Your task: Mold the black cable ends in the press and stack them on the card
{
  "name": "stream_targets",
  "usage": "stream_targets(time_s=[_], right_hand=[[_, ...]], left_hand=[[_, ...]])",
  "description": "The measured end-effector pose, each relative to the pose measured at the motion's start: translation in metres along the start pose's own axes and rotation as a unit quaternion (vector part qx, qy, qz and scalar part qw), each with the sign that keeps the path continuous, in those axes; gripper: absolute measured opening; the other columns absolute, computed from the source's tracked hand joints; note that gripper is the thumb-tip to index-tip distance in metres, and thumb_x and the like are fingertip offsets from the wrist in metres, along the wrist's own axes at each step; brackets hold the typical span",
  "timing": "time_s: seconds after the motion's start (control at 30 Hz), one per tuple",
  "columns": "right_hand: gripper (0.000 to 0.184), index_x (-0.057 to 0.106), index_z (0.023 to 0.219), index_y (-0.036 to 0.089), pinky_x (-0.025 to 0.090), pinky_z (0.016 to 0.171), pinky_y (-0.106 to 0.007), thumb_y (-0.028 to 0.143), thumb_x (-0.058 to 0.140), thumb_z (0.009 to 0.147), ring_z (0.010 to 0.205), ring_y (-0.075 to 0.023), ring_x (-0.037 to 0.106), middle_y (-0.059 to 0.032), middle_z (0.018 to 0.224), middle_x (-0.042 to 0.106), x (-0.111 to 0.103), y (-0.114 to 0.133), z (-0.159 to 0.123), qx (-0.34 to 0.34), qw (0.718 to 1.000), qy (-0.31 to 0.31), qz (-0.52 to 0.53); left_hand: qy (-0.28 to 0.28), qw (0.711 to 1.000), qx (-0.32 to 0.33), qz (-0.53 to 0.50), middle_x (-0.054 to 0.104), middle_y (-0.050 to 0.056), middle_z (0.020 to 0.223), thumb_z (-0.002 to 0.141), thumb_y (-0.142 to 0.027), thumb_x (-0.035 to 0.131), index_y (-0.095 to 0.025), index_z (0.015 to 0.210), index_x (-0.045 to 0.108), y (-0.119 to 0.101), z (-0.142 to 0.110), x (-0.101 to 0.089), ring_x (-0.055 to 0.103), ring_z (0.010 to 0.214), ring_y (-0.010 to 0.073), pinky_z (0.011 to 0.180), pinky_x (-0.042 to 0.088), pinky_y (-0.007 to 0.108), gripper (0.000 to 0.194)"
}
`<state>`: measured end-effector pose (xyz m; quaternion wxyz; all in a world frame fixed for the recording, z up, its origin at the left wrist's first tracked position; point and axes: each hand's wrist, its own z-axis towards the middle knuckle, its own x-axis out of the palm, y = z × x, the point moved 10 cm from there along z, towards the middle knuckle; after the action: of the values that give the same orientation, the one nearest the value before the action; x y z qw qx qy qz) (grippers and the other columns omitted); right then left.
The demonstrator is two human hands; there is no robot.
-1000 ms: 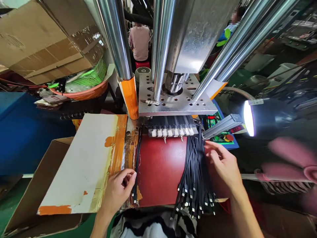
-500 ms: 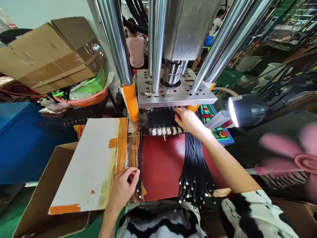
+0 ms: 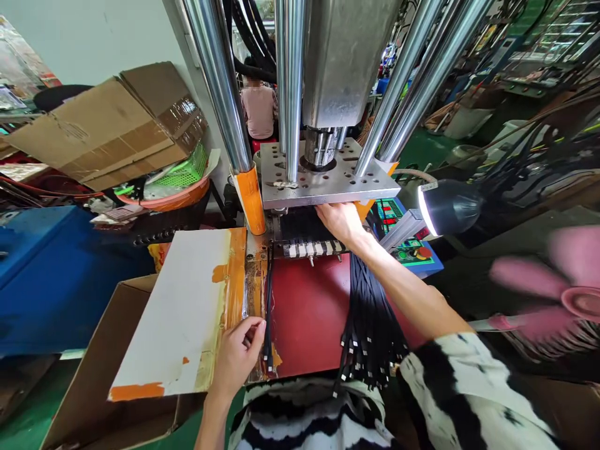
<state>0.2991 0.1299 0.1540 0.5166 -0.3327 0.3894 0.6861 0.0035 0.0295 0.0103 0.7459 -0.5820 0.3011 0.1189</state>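
Observation:
My right hand (image 3: 341, 222) reaches in beneath the metal press plate (image 3: 328, 194), over the black mould (image 3: 302, 222) with its row of white and black connector ends (image 3: 312, 249) at the front. Its fingertips are hidden under the plate, so I cannot tell what they touch. My left hand (image 3: 238, 350) rests at the right edge of the white board, thumb and curled fingers together, with nothing visible in them. Close by its fingertips lie a few black cables (image 3: 269, 306). A thick bundle of black cables (image 3: 368, 319) with silvery plugs hangs over the front edge of the red work surface (image 3: 304, 312).
A white board (image 3: 173, 312) lies over an open cardboard box (image 3: 107, 350) at the left. Steel columns (image 3: 220, 94) surround the press. At the right are a lit lamp (image 3: 440, 209), a control panel (image 3: 412, 250) and a spinning pink fan (image 3: 553, 294). A person (image 3: 259, 109) sits behind.
My right hand has moved from beside the cable bundle, left and forward, over the mould and then under the press plate. My left hand stays by the left cables. The view has shifted slightly.

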Motion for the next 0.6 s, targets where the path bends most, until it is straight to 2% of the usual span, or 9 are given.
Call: stream_targets(time_s=[0.07,0.13,0.2,0.3,0.33,0.4,0.5,0.53,0.6], right_hand=[[0.03,0.074,0.113,0.016,0.052,0.073,-0.029,0.031,0.049,0.111,0.079,-0.0183,0.071,-0.0072,0.089,0.076,-0.031,0.008,-0.033,0.006,0.998,-0.058,0.002],[0.026,0.075,0.112,0.02,0.048,0.067,-0.027,0.03,0.051,0.109,0.072,-0.0163,0.068,-0.0046,0.082,0.076,-0.081,0.021,-0.068,-0.005,0.988,-0.149,0.03],[0.017,0.075,0.107,0.022,0.047,0.064,-0.027,0.027,0.059,0.105,0.067,-0.0144,0.065,-0.0018,0.08,0.074,-0.129,0.033,-0.096,-0.017,0.976,-0.203,0.08],[0.01,0.074,0.098,0.023,0.045,0.059,-0.025,0.02,0.064,0.099,0.062,-0.0126,0.06,0.0008,0.076,0.069,-0.169,0.052,-0.118,-0.026,0.978,-0.158,0.137],[0.01,0.073,0.095,0.023,0.044,0.058,-0.025,0.019,0.064,0.098,0.061,-0.0122,0.059,0.0014,0.075,0.068,-0.172,0.059,-0.122,-0.03,0.98,-0.128,0.15],[0.011,0.072,0.092,0.022,0.044,0.058,-0.024,0.017,0.063,0.098,0.062,-0.0117,0.059,0.0022,0.074,0.067,-0.168,0.072,-0.131,-0.038,0.982,-0.072,0.17],[0.014,0.071,0.092,0.021,0.044,0.062,-0.023,0.013,0.06,0.098,0.063,-0.0109,0.058,0.0027,0.075,0.066,-0.147,0.081,-0.147,-0.028,0.983,-0.02,0.178],[0.015,0.071,0.092,0.02,0.043,0.062,-0.023,0.012,0.059,0.097,0.063,-0.0107,0.058,0.0026,0.075,0.066,-0.139,0.081,-0.152,-0.019,0.984,-0.01,0.175],[0.017,0.07,0.091,0.02,0.041,0.062,-0.023,0.01,0.058,0.097,0.061,-0.0106,0.056,0.0024,0.076,0.066,-0.126,0.078,-0.162,0.003,0.986,0.002,0.164]], left_hand=[[0.004,0.999,-0.005,-0.035,0.075,0.002,0.075,0.102,-0.048,0.058,-0.021,0.094,0.076,-0.005,0.0,-0.005,0.069,0.061,0.0174,0.061,0.057,0.027,0.034],[-0.005,0.997,0.016,-0.08,0.076,0.005,0.083,0.101,-0.05,0.061,-0.02,0.098,0.076,-0.02,0.006,-0.016,0.072,0.071,0.0191,0.069,0.061,0.029,0.034],[-0.034,0.99,0.052,-0.127,0.077,0.009,0.098,0.1,-0.054,0.063,-0.02,0.106,0.076,-0.042,0.014,-0.032,0.074,0.088,0.0223,0.084,0.063,0.033,0.037],[-0.045,0.975,0.098,-0.194,0.075,0.013,0.12,0.097,-0.065,0.068,-0.019,0.119,0.075,-0.074,0.025,-0.04,0.071,0.113,0.0271,0.105,0.057,0.038,0.051],[-0.007,0.969,0.106,-0.222,0.074,0.014,0.125,0.096,-0.07,0.068,-0.019,0.123,0.074,-0.084,0.027,-0.03,0.069,0.119,0.0291,0.11,0.054,0.041,0.058],[0.136,0.938,0.101,-0.301,0.073,0.016,0.135,0.093,-0.08,0.064,-0.02,0.134,0.072,-0.102,0.018,0.014,0.066,0.13,0.0334,0.118,0.049,0.047,0.073],[0.375,0.818,0.056,-0.433,0.07,0.02,0.142,0.086,-0.09,0.061,-0.02,0.146,0.065,-0.128,-0.028,0.096,0.064,0.136,0.0387,0.12,0.046,0.056,0.093],[0.422,0.774,0.036,-0.47,0.07,0.022,0.14,0.083,-0.093,0.063,-0.018,0.146,0.065,-0.135,-0.046,0.117,0.066,0.134,0.0397,0.117,0.047,0.057,0.098],[0.458,0.715,-0.009,-0.528,0.075,0.021,0.126,0.075,-0.095,0.067,-0.016,0.141,0.068,-0.141,-0.072,0.148,0.071,0.122,0.0393,0.109,0.052,0.055,0.103]])
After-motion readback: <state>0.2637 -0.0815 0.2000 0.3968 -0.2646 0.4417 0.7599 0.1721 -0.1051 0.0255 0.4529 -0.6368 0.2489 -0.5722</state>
